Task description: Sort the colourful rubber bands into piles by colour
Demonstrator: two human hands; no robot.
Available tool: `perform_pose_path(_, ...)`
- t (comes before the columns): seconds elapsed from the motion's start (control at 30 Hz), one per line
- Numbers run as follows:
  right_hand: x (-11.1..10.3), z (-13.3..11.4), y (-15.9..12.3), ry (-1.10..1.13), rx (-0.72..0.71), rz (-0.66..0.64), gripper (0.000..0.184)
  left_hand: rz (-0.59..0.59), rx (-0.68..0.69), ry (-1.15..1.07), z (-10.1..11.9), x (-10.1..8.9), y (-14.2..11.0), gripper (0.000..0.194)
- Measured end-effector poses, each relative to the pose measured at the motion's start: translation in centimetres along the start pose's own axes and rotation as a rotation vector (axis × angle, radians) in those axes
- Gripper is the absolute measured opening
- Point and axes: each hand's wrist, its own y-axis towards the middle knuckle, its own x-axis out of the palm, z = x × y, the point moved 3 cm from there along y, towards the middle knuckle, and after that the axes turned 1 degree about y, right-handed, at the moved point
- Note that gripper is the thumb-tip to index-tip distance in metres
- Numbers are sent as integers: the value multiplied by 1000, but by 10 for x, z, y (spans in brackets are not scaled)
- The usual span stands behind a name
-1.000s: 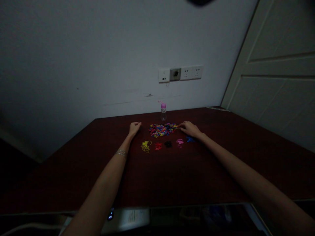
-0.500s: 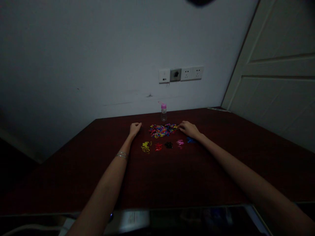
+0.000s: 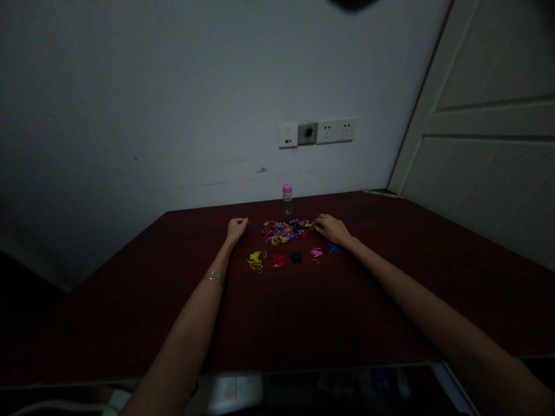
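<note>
A mixed heap of small coloured rubber bands (image 3: 286, 232) lies mid-table. My right hand (image 3: 332, 227) is at the heap's right edge, its fingers bent down and drawn together against the bands; whatever is between the fingertips is too small to make out. Left of the heap and apart from it, my left hand (image 3: 236, 229) rests on the table with curled fingers, and nothing shows in it. Nearer me is a row of single-colour groups: yellow bands (image 3: 255, 263), red bands (image 3: 278, 260), black bands (image 3: 296, 257), pink bands (image 3: 316, 253) and blue bands (image 3: 335, 248), partly hidden by my right wrist.
Behind the heap stands a clear bottle (image 3: 287, 205) with a pink cap. The dark red table (image 3: 303, 323) meets a wall with sockets (image 3: 336, 132). On the right is a white door (image 3: 485, 150). Below the front edge, a pale object (image 3: 238, 393) shows dimly.
The view has shifted very slightly. Both hands stay in the same places beside the heap, and the sorted groups look unchanged.
</note>
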Motion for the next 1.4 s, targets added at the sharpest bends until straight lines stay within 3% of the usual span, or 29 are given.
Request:
perform_pose_path(0.5,-13,-2,-4,65,45,82,21,-6,12,-14,-4,1,3,32)
perform_pose_path(0.7,-18,3,-2,165,106,194,22,-25,31,4,-4,1,4,35)
perform_pose_path(0.93,-43,-3,3,374,120,363,17,-44,22,4,-3,2,1,34)
perform_pose_path(1.13,-70,-18,4,557,24,458,18,15,-29,-248,2,3,-1,35)
perform_pose_path(1.27,-84,-34,0,649,-39,489,16,32,-102,-506,28,1,2,37)
perform_pose_path(1.4,-90,-48,-4,695,-84,477,16,-121,32,-556,84,-1,-3,35)
